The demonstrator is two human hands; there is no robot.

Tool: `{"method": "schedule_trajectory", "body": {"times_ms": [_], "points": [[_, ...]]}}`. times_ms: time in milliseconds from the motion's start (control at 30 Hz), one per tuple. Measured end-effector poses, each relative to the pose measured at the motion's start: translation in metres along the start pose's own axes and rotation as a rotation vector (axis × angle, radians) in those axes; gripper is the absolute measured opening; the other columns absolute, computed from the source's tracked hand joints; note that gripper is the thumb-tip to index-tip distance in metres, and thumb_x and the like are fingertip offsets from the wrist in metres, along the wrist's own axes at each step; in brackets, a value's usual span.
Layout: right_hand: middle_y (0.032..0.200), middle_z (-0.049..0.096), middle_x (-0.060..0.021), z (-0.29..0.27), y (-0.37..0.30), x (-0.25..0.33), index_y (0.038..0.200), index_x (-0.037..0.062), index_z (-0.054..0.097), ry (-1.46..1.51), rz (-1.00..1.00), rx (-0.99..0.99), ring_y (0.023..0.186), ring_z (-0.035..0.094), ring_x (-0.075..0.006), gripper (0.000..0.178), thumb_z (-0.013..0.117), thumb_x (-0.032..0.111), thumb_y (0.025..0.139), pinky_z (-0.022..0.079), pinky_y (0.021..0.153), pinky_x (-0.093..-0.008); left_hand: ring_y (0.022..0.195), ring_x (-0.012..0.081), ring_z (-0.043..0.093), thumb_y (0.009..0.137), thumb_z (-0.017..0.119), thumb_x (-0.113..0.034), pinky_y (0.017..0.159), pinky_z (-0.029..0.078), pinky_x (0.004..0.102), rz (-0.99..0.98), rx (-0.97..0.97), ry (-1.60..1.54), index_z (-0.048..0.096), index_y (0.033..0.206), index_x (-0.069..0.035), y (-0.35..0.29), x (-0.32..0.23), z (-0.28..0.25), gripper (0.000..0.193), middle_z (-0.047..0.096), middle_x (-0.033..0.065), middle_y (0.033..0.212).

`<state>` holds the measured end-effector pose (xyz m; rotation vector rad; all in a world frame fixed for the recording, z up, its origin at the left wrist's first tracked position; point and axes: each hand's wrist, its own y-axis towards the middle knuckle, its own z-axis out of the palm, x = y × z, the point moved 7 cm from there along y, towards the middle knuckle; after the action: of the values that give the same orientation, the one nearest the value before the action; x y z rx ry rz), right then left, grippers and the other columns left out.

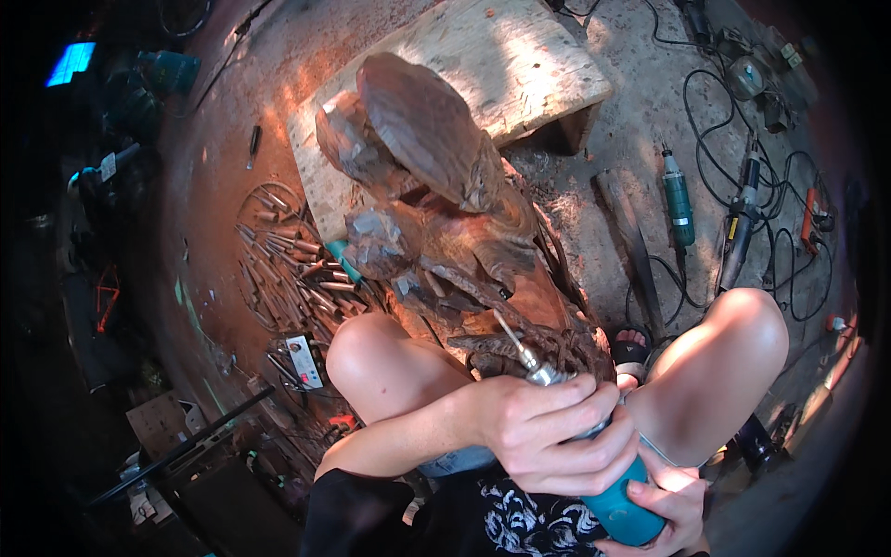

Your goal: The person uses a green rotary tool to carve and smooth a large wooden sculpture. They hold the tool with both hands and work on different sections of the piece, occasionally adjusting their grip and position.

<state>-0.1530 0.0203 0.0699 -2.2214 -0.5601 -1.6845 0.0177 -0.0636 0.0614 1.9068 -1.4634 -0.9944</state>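
**Both hands on a grinder at the carving**

The right hand [670, 506] is closed around the rear of a teal grinder [620, 512], low in the view beside dark printed clothing. Just ahead of it, the left hand [557, 432] wraps the front of the same tool, fingers curled tight over the body behind the metal collar. From the left hand the thin bit [509, 334] runs forward and slightly left, its tip touching the lower part of a reddish wood carving [445, 213].

The carving stands upright directly ahead of the hands, between the person's bare knees, rough and layered, with a broad rounded top. A sandalled foot [631, 348] shows just right of the hands, near the carving's base.

Behind the carving lies a pale plank [520, 65] on the dusty floor. Left of the hands, a spread of chisels [288, 269] lies fanned on the floor. To the right and farther off rest a green power tool [678, 200] and another grey one [741, 223], with black cables [789, 213] looping around them.
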Motion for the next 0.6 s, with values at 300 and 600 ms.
{"method": "schedule_trajectory", "body": {"times_ms": [300, 600], "points": [[0.137, 0.069, -0.0275, -0.014, 0.003, -0.036, 0.130, 0.0057, 0.071, 0.377, -0.275, 0.308, 0.089, 0.077, -0.0258, 0.052, 0.089, 0.027, 0.086, 0.061, 0.078, -0.0365, 0.085, 0.0225, 0.075, 0.080, 0.076, -0.008, 0.069, 0.058, 0.0291, 0.007, 0.101, 0.102, 0.077, 0.104, -0.009, -0.001, -0.018, -0.024, 0.024, 0.073, 0.0051, 0.097], [0.116, 0.069, -0.0123, -0.068, -0.031, -0.092, 0.130, 0.0004, 0.064, -0.506, -0.546, -1.225, 0.100, 0.071, -0.0207, 0.045, 0.079, 0.009, 0.089, 0.057, 0.089, -0.0312, 0.076, 0.0173, 0.069, 0.085, 0.084, -0.004, 0.068, 0.054, 0.0298, -0.140, -0.132, 0.661, 0.062, 0.093, -0.020, -0.028, -0.031, -0.124, 0.028, 0.065, 0.0020, 0.096]]}}
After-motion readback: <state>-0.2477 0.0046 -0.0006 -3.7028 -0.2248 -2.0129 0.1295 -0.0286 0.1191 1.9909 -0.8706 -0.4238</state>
